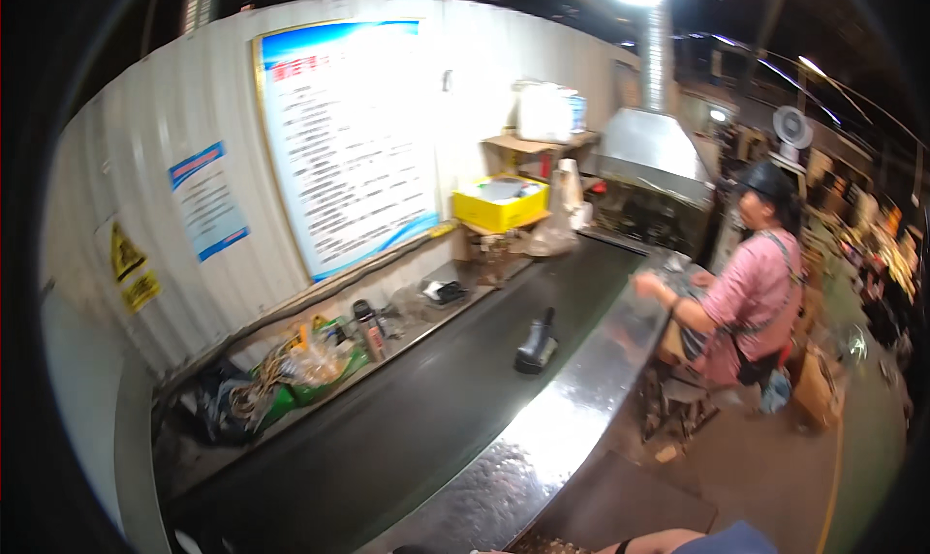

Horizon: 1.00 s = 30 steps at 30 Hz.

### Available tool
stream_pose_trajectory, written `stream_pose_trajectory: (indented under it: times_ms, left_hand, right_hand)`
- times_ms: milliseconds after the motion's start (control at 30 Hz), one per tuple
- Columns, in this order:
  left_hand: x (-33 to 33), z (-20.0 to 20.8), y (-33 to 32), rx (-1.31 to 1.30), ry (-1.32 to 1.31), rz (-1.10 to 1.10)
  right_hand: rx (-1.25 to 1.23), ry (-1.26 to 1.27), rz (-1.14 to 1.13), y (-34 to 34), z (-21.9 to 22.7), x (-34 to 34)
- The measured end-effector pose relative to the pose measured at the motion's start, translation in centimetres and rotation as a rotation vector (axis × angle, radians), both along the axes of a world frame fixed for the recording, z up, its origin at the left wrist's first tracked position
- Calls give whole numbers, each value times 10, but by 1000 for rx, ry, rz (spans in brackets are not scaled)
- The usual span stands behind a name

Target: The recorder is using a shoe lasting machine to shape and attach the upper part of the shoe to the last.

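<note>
A bare forearm [668,542] of mine, with a dark band and a blue sleeve, comes in at the lower right edge. It looks like my right arm; its hand is cut off by the picture's bottom. My left hand does not show. Ahead of me runs a dark conveyor belt [436,399]. On it, near the right side, lies a dark object with a grey side and a short upright stem [536,346]; its kind I cannot make out. Neither hand is seen touching it. A shiny metal ledge [572,399] borders the belt on the right.
A co-worker in a pink shirt [756,292] sits right of the belt, hands over the ledge. A metal hood [654,152] stands at the far end. Along the left wall are bags [232,394], a dark bottle [368,326] and a yellow bin [499,210].
</note>
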<state>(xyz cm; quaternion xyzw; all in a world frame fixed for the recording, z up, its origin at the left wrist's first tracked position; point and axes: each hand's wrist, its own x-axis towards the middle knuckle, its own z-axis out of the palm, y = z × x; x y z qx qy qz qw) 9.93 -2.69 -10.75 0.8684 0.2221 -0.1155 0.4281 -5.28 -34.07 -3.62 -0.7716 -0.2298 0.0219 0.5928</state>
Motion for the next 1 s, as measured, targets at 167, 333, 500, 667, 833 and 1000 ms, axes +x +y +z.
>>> stream_pose_trajectory:
  times_ms: [167,333,500,667,833,1000]
  left_hand:
    - [-8,18,-45,-111,-16,130]
    - [-9,57,-77,261,2,149]
    - [-16,43,-47,108,24,233]
    - [-84,97,-2,7,-72,325]
    - [-152,154,38,-45,-301,374]
    - [-310,218,113,14,-474,749]
  right_hand:
    - [-65,91,-17,8,12,-5]
    - [-35,-121,-14,5,-22,3]
    - [-31,-108,-31,8,-23,-4]
    - [231,518,393,20,43,-13]
    - [59,1418,112,99,31,33]
    - [7,934,484,225,137,-69]
